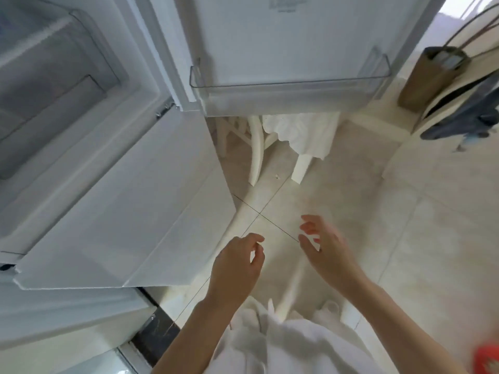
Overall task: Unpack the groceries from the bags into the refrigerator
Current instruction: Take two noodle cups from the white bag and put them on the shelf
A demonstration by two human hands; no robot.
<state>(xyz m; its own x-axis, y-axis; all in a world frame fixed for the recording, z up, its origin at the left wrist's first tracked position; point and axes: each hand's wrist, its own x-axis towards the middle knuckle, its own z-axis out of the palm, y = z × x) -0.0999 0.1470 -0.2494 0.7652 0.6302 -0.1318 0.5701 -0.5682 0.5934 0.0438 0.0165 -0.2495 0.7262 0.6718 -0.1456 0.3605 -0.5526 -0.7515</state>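
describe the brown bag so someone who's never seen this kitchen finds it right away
Start at the open fridge door with its clear shelf. Look right of it, near the picture's right edge: the brown bag stands upright there. It is the only tan, boxy thing, with thin dark handles looping upward.

clear plastic door bin (291, 85), glossy floor tiles (405, 238)

Below me the pale tiled floor (405, 238) shows thin dark grout lines crossing just ahead of where I stand. On it, behind the open refrigerator door, stand the white legs of a chair (256, 147) with a white cloth (305, 133) hanging over it, and to my right a brown paper bag (424, 82) stands upright beside a white bag (448, 103) with dark fabric. A blurred red thing (486, 359) sits at the lower right edge; I cannot tell what it is.
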